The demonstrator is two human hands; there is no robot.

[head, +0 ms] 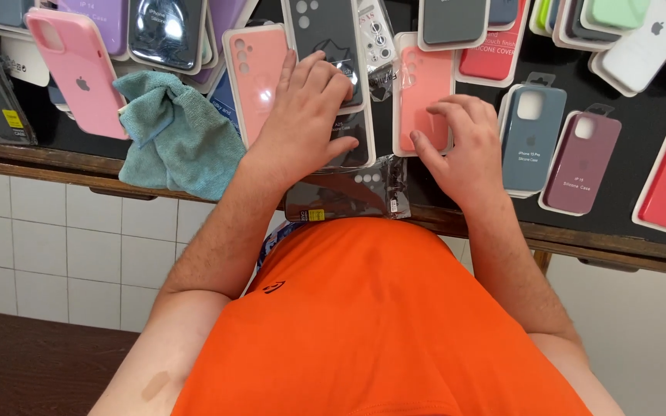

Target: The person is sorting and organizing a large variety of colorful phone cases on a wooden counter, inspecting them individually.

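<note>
While the person leans over the counter, the left hand (306,115) lies flat, fingers spread, on a black phone case (331,46). Just beside it, the right hand (468,146) curls half open, fingertips touching a coral case (425,85), gripping nothing. Left of both lies a teal cloth (175,135).

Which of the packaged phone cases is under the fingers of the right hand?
The salmon-pink phone case in clear packaging: the right hand rests its fingers on it.
</note>
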